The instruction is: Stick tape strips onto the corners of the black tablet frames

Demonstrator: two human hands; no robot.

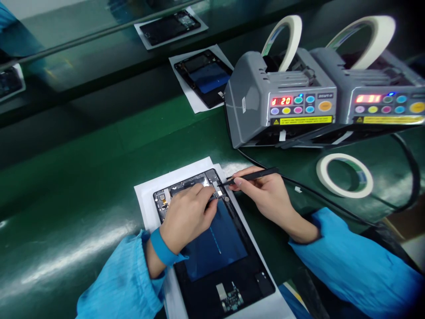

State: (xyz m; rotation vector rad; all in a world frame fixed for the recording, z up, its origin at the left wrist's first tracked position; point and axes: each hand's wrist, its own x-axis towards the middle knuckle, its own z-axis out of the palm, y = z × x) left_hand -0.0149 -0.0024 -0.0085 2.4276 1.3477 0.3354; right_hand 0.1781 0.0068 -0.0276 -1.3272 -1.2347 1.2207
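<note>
An opened tablet (pixel 232 212) lies on white paper sheets (pixel 146 199), its inside facing up, with a blue film-covered area (pixel 219 243) across its middle. My right hand (pixel 265 190) grips black tweezers (pixel 255 174), whose tips touch or hover over a small white tape strip (pixel 217 189) at the tablet's upper right corner. Over the upper part of the tablet, my left hand (pixel 189 217) is closed, thumb and fingertips together beside that strip. What they pinch is too hidden to name. A blue band circles my left wrist.
Two grey tape dispensers (pixel 249 102) stand at the back right, each with a tape roll on top. Another tape roll (pixel 345 176) and a tape scrap (pixel 298 189) lie before them near a black cable (pixel 318 199). Two more opened tablets (pixel 209 77) (pixel 169 27) rest behind on paper.
</note>
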